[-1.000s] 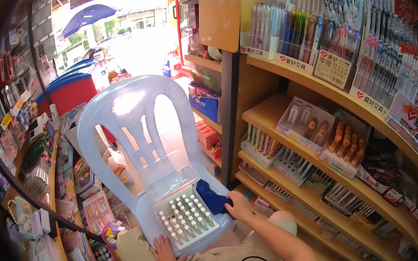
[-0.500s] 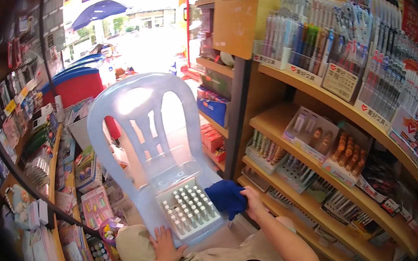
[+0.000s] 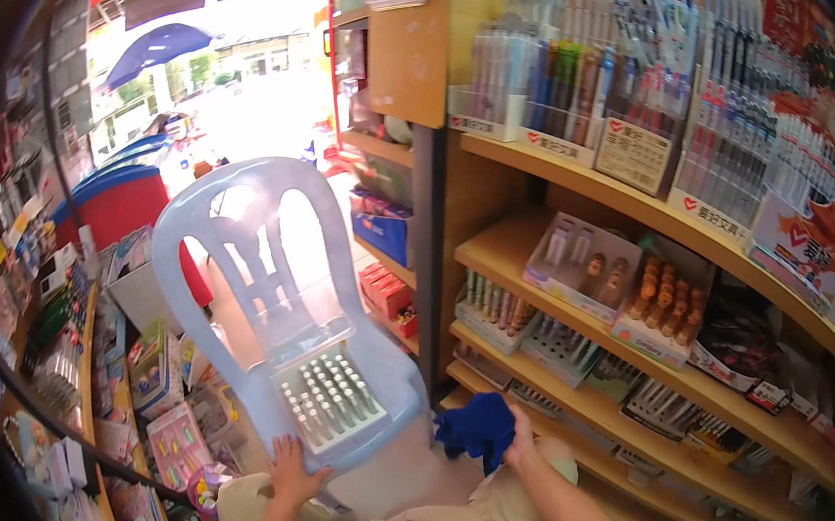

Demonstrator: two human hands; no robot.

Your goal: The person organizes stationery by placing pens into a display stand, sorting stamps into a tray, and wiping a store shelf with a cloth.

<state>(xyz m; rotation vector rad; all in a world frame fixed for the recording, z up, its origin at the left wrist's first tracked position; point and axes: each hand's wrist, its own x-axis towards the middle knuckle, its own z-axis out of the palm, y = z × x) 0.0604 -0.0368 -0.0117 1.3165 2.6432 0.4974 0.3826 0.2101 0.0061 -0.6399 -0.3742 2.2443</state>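
My right hand (image 3: 523, 441) grips a dark blue cloth (image 3: 478, 429), which hangs bunched just off the right side of the chair seat, above my knee. A light blue plastic chair (image 3: 392, 369) faces me. On its seat rests a pale box (image 3: 305, 441) with a clear lid folded up at the back, holding rows of pens (image 3: 332, 393) with silvery tops. My left hand (image 3: 293, 472) lies with fingers spread at the seat's front left edge, close to the box's near corner.
Wooden shelves (image 3: 587, 166) on the right hold pens in clear holders and boxes of brown-topped pens (image 3: 663, 302). Stationery racks (image 3: 85, 369) line the left. Behind the chair are a red and blue bin (image 3: 126, 207) and a bright doorway with a blue umbrella (image 3: 161, 50).
My right hand has drawn the cloth away from the box, off the seat to the right. My left hand stays by the seat edge. The view has turned slightly right.
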